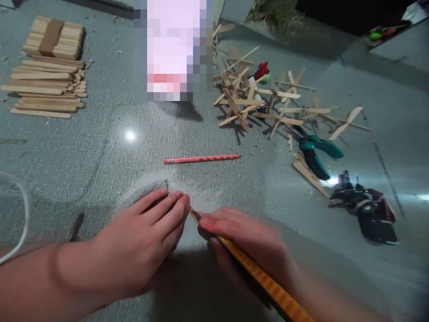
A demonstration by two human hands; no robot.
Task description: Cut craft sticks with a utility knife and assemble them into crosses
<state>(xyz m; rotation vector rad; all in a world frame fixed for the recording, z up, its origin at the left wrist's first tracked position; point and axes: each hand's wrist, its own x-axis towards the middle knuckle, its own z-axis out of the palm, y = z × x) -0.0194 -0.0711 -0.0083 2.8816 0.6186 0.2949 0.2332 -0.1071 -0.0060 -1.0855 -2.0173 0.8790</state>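
My right hand [241,237] is closed around a long tool with an orange and black handle [268,279], its narrow tip pointing up and left. The tip meets the fingertips of my left hand [147,232], which lies palm down with its fingers bent and close together on the table. Whatever is under those fingers is hidden, though a thin dark point or wire [166,182] shows just beyond them. Pale dust surrounds the fingertips. A pink pencil [203,159] lies a little beyond both hands.
Bundled sticks [53,38] and loose sticks [47,89] lie at the left. Crossed-stick pieces [241,103], teal-handled pliers [315,152] and a dark device [368,208] are at the right. A pixelated bright object [170,44] stands at the back; a white cable [25,214] curves at far left.
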